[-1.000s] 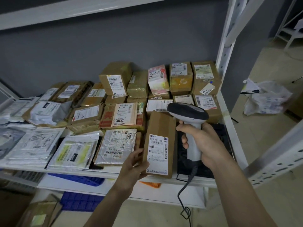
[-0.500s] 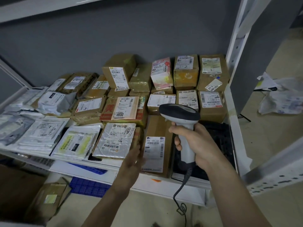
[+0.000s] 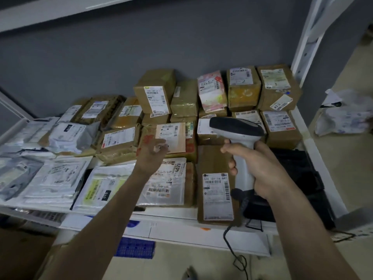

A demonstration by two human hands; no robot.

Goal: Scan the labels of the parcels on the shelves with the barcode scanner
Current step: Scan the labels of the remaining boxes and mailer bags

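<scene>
The right hand [image 3: 260, 170] gripped the white handle of the scanner [image 3: 239, 138], fingers wrapped round it, with the dark head pointing left over the parcels. Its cable [image 3: 235, 251] hung below the shelf [image 3: 181, 231]. The left hand [image 3: 152, 154] was stretched out over the middle row, fingers loosely curled and blurred; it held nothing, and whether it touched the box [image 3: 171, 138] under it could not be told.

The parcels lay on one shelf: brown boxes stacked at the back and right, grey and white mailers [image 3: 58, 178] at the left. A tall carton [image 3: 216, 188] lay at the front edge, just left of the scanner handle, label up.

Progress could not be fixed from this view: no parcel bore a visible mark of having been scanned, and no beam showed on any label. In my judgement the hand was going for the middle box next, and most of the shelf remained to be covered.

Legible writing: "505 101-16 6A7" on the carton label; "4021" on the silver bag [image 3: 167, 182] beside it; "010" on a yellow-labelled mailer [image 3: 99, 190]; "47-3" on a tag [image 3: 281, 102] on the far right back box. Other labels were too blurred to read.
</scene>
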